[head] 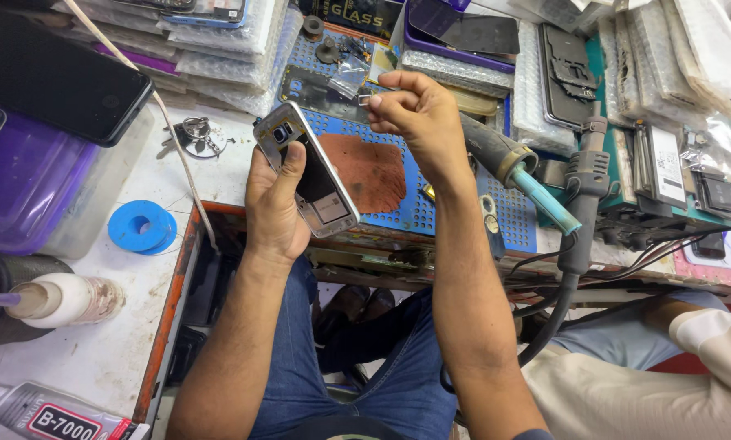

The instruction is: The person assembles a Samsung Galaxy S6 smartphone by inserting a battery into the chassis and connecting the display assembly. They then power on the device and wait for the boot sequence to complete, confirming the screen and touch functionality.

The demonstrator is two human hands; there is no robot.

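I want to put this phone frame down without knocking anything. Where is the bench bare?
Bare patches: the white benchtop between the blue tape roll and glue tube, and the blue mat right of the brown pad. The back, under bubble-wrapped stacks, is crowded.

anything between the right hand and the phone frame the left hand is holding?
Nothing visible. The right hand pinches a tiny part just right of the phone frame's top end, held in the left hand. Only open air over the blue mat separates them.
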